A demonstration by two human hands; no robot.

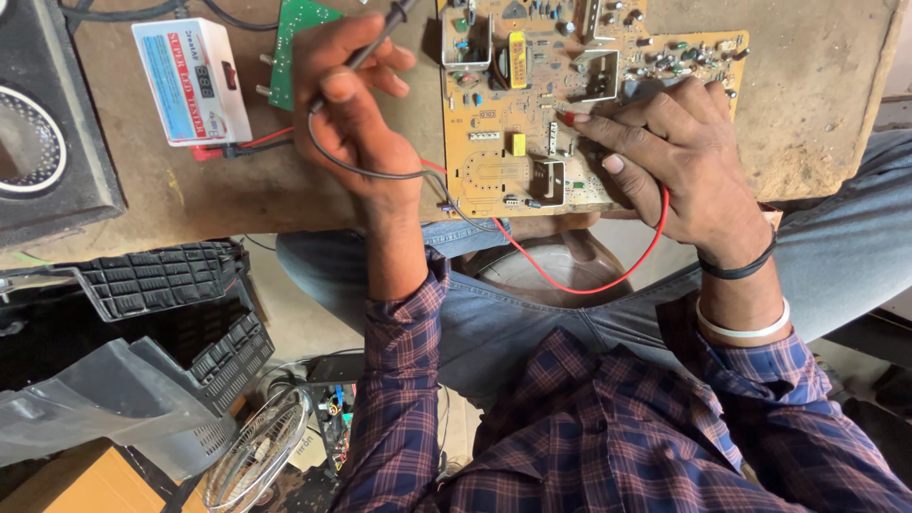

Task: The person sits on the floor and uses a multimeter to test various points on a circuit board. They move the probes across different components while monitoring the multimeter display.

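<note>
Head view, left to right: a black speaker (38,142) sits at the table's (817,85) far left edge, with a white tester box (190,81) beside it and a small green board (294,43) just past that. Next comes the left hand (356,114), fingers closed around a black probe (380,33) held tilted above the table, its black lead (356,169) looping under the wrist. A tan circuit board (513,114) lies flat on the table in front of the person, between the hands. On it rests the right hand (679,157), fingertips pinched on a red probe (567,118) whose tip touches the board near its middle; its red lead (579,285) curves down over the lap. Both hands are well apart.
</note>
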